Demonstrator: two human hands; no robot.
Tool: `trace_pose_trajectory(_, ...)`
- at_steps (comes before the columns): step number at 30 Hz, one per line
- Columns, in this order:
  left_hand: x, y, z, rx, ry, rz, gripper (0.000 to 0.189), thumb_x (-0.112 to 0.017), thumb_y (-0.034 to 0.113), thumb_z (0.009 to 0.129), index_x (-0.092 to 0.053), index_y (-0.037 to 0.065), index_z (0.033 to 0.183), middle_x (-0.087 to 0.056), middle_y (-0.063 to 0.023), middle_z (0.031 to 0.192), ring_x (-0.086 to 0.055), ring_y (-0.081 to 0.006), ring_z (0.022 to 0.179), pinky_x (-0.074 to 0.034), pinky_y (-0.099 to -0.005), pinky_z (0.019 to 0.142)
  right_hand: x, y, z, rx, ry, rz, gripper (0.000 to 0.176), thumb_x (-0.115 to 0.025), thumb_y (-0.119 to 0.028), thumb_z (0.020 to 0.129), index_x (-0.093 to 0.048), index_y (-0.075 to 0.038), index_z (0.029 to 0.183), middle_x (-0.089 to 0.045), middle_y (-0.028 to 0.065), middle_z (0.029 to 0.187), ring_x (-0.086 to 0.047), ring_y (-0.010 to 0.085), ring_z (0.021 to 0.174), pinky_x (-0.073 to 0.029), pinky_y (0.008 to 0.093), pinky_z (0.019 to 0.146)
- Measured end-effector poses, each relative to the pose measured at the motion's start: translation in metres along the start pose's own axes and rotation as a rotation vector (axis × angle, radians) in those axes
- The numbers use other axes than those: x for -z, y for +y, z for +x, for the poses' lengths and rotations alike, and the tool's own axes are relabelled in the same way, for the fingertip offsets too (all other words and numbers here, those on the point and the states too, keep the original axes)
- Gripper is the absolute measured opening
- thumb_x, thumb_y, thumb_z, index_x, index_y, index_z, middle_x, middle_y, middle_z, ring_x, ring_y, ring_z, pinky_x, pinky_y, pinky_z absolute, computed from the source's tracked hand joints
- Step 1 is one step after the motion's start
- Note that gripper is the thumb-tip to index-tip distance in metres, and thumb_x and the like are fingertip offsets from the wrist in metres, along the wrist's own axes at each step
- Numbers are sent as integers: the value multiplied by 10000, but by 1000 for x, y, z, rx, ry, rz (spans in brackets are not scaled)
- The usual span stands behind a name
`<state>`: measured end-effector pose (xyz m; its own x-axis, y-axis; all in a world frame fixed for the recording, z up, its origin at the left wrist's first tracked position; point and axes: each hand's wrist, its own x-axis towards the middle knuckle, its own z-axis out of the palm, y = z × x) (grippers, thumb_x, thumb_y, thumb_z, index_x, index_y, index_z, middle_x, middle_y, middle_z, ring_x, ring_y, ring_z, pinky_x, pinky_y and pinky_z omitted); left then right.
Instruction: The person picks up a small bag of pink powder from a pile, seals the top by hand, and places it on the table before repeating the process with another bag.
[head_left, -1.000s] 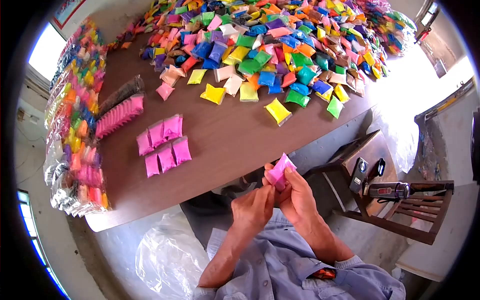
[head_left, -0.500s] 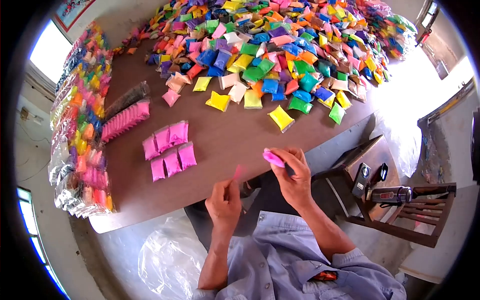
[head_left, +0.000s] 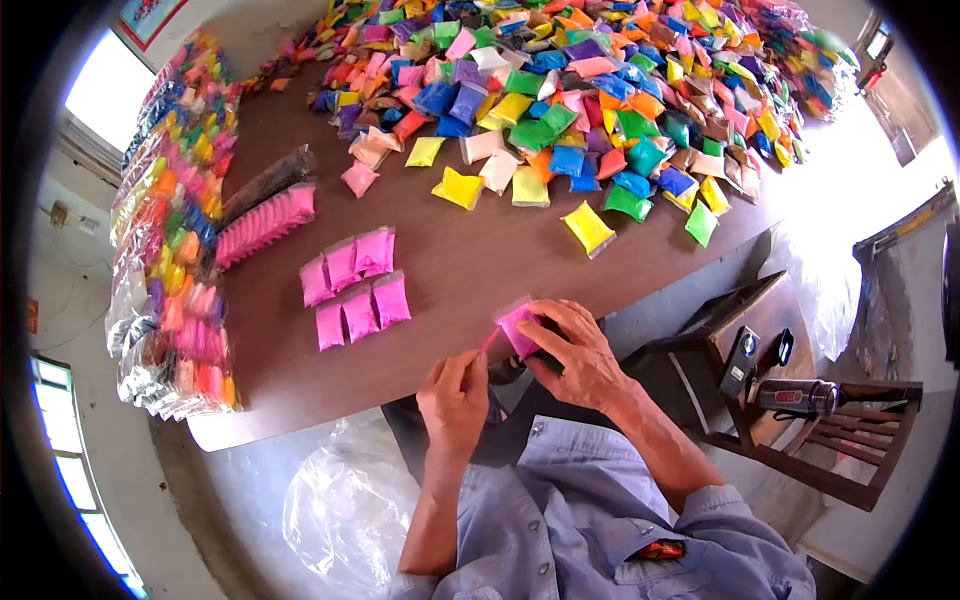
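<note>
My right hand [head_left: 575,350] pinches a small pink packet [head_left: 517,330] over the near edge of the brown table [head_left: 440,320]. Lower and to its left, my left hand [head_left: 454,400] is closed on a thin pink strip [head_left: 490,340], whose tip points up toward the packet; its exact kind I cannot tell. Two short rows of pink packets [head_left: 360,312] lie on the tabletop left of my hands. Farther left, a long row of pink packets [head_left: 266,226] stands pressed together beside a dark clear-wrapped bundle [head_left: 265,183].
A large heap of many-coloured packets [head_left: 560,110] covers the far side. Clear bags of packets [head_left: 180,250] are stacked along the left edge. At right, a wooden chair [head_left: 850,435] and a small wooden stand hold a dark flask [head_left: 795,397] and a phone-like device [head_left: 740,360]. Plastic sheeting [head_left: 350,490] lies below.
My right hand has turned and moved left, bringing the packet's flat face into view and nearer my left hand. The whole view has shifted slightly.
</note>
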<state>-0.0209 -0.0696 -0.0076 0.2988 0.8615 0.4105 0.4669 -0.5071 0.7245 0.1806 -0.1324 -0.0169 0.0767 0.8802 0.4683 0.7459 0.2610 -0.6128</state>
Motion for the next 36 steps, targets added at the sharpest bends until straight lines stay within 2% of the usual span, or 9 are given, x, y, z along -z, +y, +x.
trace_pose_trajectory(5, -10, 3, 10, -29, -82, 147, 101, -763, 39, 940, -774, 34, 1041, -750, -185, 903, -745, -347, 776, -582, -408, 676, -11, 9, -4, 93, 6, -99, 477, -899, -138, 767, -732, -150, 1214, -636, 86, 1366, -622, 330, 1266, -440, 514, 1155)
trace_pose_trajectory(7, -11, 4, 15, -34, -104, 218, 86, -758, 69, 947, -779, 57, 1030, -750, -162, 901, -738, -352, 762, -584, -420, 668, -16, 11, -5, 86, 45, -132, 477, -940, -208, 695, -770, -167, 1139, -667, 62, 1359, -623, 292, 1290, -434, 501, 1166)
trace_pose_trajectory(8, -12, 2, 16, -32, -107, 220, 86, -758, 69, 947, -779, 57, 1030, -750, -162, 901, -738, -352, 762, -584, -420, 668, -16, 10, -4, 83, 43, -130, 477, -940, -208, 695, -770, -167, 1139, -667, 62, 1359, -623, 292, 1290, -434, 501, 1166)
trace_pose_trajectory(10, -14, -5, 19, -134, -84, 308, 79, -768, 105, 933, -780, 122, 1010, -716, -80, 863, -723, -318, 744, -574, -430, 623, -14, 4, 0, 49, 45, -118, 460, -937, -199, 690, -767, -170, 1117, -682, 50, 1329, -631, 277, 1278, -443, 503, 1151)
trace_pose_trajectory(23, -18, -16, 54, -151, -96, 390, 55, -728, 157, 973, -715, 122, 932, -655, -76, 879, -692, -337, 709, -547, -446, 582, -21, 10, 1, 72, 87, -100, 471, -926, -150, 685, -731, -183, 1113, -673, 63, 1289, -650, 282, 1236, -445, 491, 1125)
trace_pose_trajectory(27, -14, 7, 49, -79, -117, 253, 48, -764, 97, 940, -753, 69, 978, -696, -113, 897, -708, -337, 751, -556, -434, 651, -18, 9, 0, 47, 147, -58, 456, -902, -104, 685, -748, -158, 1111, -671, 89, 1262, -654, 319, 1189, -488, 495, 1058)
trace_pose_trajectory(29, -18, 13, 44, -174, -216, 231, 63, -779, 93, 929, -752, 71, 981, -704, -110, 898, -718, -318, 752, -566, -423, 648, -18, 12, 1, 61, 167, -17, 447, -892, -83, 684, -758, -148, 1105, -673, 95, 1247, -656, 329, 1167, -504, 493, 1029)
trace_pose_trajectory(34, -30, 8, 50, -125, -296, 263, 53, -761, 123, 947, -749, 78, 971, -710, -103, 899, -719, -351, 765, -567, -431, 654, -20, 19, -2, 118, 208, 14, 413, -861, -18, 686, -783, -137, 1075, -684, 85, 1176, -659, 319, 1120, -539, 462, 953)
trace_pose_trajectory(36, -33, 6, 60, -142, -282, 290, 95, -703, 178, 984, -700, 125, 905, -673, -72, 875, -699, -359, 698, -568, -446, 635, -22, 20, -2, 115, 211, 12, 409, -862, -19, 686, -779, -138, 1068, -684, 79, 1172, -662, 319, 1111, -541, 459, 942)
